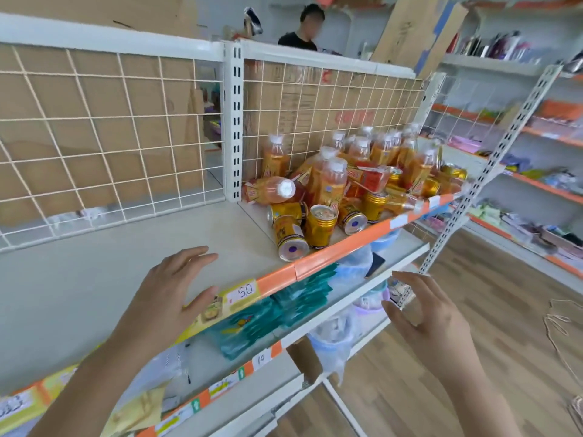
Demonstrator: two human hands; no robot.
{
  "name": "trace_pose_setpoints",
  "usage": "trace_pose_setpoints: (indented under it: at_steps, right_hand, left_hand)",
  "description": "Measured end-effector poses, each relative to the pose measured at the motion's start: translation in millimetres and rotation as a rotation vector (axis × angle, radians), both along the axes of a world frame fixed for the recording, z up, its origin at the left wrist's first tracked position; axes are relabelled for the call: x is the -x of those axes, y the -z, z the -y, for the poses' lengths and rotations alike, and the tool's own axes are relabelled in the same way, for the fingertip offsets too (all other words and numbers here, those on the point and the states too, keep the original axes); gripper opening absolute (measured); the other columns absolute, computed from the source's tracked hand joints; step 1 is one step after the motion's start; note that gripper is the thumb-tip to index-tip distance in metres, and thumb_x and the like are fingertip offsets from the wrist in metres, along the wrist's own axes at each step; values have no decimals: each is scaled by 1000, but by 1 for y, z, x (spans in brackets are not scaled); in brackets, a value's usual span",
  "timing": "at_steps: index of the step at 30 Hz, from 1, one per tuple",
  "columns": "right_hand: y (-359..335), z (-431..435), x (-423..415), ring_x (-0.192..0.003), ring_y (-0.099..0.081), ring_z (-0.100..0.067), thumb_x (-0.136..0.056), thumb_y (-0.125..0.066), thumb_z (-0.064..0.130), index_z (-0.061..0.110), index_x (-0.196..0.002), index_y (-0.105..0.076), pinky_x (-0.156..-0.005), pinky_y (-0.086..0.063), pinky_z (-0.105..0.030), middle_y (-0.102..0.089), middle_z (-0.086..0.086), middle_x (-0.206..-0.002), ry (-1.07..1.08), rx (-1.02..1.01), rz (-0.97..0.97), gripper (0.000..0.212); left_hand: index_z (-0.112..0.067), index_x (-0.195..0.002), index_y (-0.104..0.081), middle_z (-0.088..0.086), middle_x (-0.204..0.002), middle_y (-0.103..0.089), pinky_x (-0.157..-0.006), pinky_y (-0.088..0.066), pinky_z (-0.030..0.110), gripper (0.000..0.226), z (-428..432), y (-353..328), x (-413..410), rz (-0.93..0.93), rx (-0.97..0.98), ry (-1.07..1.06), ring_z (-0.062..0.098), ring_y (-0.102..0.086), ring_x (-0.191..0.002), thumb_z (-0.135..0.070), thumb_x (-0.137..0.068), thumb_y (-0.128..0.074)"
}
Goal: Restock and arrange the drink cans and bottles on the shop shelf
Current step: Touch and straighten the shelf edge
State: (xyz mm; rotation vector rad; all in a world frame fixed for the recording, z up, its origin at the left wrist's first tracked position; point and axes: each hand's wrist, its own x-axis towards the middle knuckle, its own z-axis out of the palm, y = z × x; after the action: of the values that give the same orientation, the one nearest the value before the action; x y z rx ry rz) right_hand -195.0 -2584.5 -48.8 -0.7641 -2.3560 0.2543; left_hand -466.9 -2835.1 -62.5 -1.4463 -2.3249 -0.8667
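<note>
Both hands are hanging open and holding nothing. The left hand (176, 288) is hovering over the front edge of the top shelf (126, 257), fingers spread wide and thumb out, just above the yellow price tag (244, 291) marked 50 on the orange edge strip (347, 244). The right hand (426, 313) is floating out past the front edge, in the air before the lower shelves, with its fingers loosely apart and slightly bent.

The drinks are lying well apart from both hands, heaped toward the right end of the shelf, beyond the white slotted post (233, 121). Gold cans (373, 206) are crowding the front edge there: one upright can (320, 225) is standing with its top showing, and a tipped can (290, 239) is lying beside it with its base facing out over the strip. Behind them, a fallen bottle (273, 190) of orange drink is lying on its side with its white cap pointing forward, and more bottles (381, 152) are standing or leaning against the wire grid back (110, 127) toward the rear right corner. A red carton (369, 178) is resting tilted among them.

The stretch of shelf under and ahead of the left hand is showing bare board. Green packets (284, 304) are sitting on the shelf below.
</note>
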Motion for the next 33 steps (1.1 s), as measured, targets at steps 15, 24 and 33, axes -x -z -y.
trace_pose_setpoints:
  at_steps: [15,24,33]
  right_hand:
    - [6,-126,63,-82,-63,-26,-79,-73,31,23,-116,-60,-56,-38,-24,-61,5,-113,93,-10,43,40]
    - [20,-202,104,-62,-56,-18,-84,-61,49,18,-114,-60,-50,-37,-21,-63,1,-103,-57,15,85,43]
    - [24,-277,163,-73,-58,-20,-79,-73,26,16,-113,-60,-58,-45,-27,-62,1,-103,-421,64,106,38]
  left_hand:
    - [-17,-123,-57,1,-127,-55,-88,-45,45,55,-115,9,84,-29,79,-49,13,-43,-113,-49,-85,-36]
    - [-18,-122,-58,1,-126,-56,-88,-44,44,59,-129,25,88,-22,122,-231,17,-47,-112,-58,-88,-31]
    - [-17,-121,-59,2,-124,-58,-88,-45,42,71,-170,38,45,48,45,-444,12,-47,-109,-67,-90,-20]
